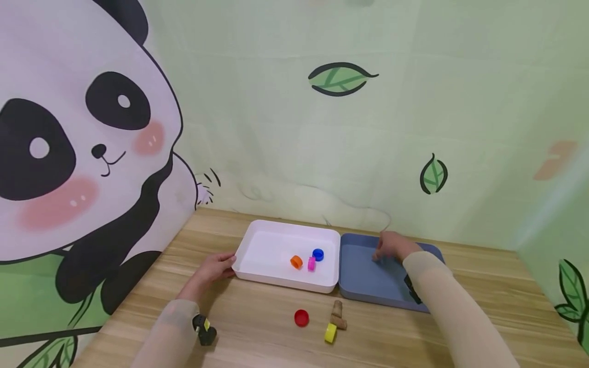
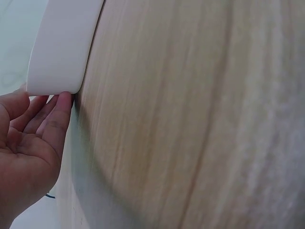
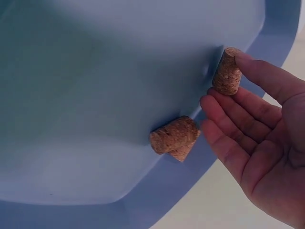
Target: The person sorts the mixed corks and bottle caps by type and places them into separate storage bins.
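My left hand (image 1: 215, 268) holds the left end of a white tray (image 1: 280, 280), thumb near the rim and fingertips at the lower edge in the left wrist view. In that tray lie an orange bottle cap (image 1: 296, 262), a pink bottle cap (image 1: 312, 264) and a blue bottle cap (image 1: 318, 254). Over the blue-grey tray (image 1: 368, 295) is my right hand (image 1: 397, 246). It pinches a cork (image 3: 227, 71) between thumb and fingers, by the tray's side wall. Two more corks (image 3: 174, 135) lie against each other inside that tray; the head view does not show them.
On the wooden table in front of the trays lie a red bottle cap (image 1: 301, 318), a yellow bottle cap (image 1: 330, 333) and two corks (image 1: 338, 308). Both trays stand side by side near the back wall (image 1: 276, 128).
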Motion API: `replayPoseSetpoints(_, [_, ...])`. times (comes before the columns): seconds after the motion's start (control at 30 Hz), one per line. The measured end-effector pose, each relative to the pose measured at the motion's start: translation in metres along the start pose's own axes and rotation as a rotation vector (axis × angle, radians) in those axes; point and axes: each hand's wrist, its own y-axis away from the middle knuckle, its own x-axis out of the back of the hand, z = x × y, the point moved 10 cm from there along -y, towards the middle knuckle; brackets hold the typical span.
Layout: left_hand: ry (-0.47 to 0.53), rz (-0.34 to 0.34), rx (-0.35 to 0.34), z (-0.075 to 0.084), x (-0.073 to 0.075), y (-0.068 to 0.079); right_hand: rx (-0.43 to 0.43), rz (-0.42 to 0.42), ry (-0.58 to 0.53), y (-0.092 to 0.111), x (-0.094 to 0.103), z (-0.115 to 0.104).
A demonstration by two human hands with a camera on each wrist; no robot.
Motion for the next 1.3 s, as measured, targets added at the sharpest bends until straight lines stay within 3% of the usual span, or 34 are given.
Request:
replayPoseSetpoints(0.97, [0.022,0.007,-0.002,0.003,-0.001,0.003,0.061,0.012,0.038,0.000,-0.005,-0.004])
replayPoseSetpoints(1.3, [0.037,0.004,-0.014,0.002,-0.001,0.001,0.064,0.035,0.022,0.002,0.006,-0.005])
